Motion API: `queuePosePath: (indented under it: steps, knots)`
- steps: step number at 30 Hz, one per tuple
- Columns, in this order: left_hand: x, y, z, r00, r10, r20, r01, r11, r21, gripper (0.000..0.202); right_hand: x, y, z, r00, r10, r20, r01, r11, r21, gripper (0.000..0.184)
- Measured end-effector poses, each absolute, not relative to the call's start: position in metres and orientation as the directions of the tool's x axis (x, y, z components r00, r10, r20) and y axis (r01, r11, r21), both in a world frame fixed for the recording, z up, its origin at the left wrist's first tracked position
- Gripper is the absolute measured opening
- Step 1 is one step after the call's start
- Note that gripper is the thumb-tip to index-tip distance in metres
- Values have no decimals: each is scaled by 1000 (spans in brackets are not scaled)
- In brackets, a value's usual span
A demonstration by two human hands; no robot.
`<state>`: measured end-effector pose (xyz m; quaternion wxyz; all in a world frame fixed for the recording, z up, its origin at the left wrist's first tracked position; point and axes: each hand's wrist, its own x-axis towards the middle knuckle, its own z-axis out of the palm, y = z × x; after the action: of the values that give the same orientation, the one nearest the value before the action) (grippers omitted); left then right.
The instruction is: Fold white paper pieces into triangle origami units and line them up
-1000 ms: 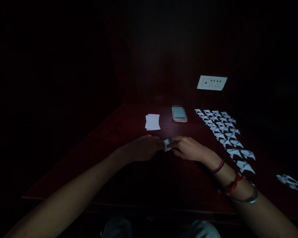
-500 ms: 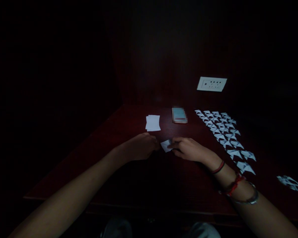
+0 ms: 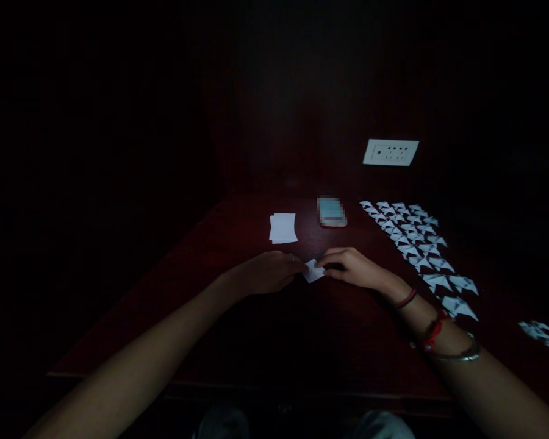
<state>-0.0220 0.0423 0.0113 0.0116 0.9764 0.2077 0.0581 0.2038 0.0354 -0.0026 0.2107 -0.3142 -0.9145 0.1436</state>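
Note:
A small folded square of white paper (image 3: 314, 272) lies between my two hands, low over the dark red table. My left hand (image 3: 274, 271) is closed, its fingertips on the paper's left corner. From the other side, my right hand (image 3: 354, 268) pinches the paper's right edge between thumb and fingers. Just beyond the hands is a small stack of white paper sheets (image 3: 283, 228). Several folded white paper figures (image 3: 412, 233) stand in rows to the right of my right hand.
Behind the hands lies a phone-like object with a blurred screen (image 3: 332, 211). A white socket panel (image 3: 390, 152) is on the back wall. Near the right edge sits a loose cluster of white folded pieces (image 3: 543, 335). The table's front edge (image 3: 219, 390) runs close to my knees.
My left hand has moved right and now touches the paper, where a gap showed before. The paper has shifted slightly right, and the view has shifted a little.

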Motion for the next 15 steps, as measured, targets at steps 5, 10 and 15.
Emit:
queuePosePath:
  steps: [5,10,15]
  knots:
    - [-24,40,10,913,392,109,388,-920,61,37,207,36,-1,-734,621,275,490,765,-419,26]
    - [-24,39,9,916,387,105,381,-922,70,38,212,38,2,-770,601,213,480,766,-427,26]
    - [-24,39,6,908,406,102,400,-914,75,34,214,39,2,-783,588,204,472,774,-421,23]
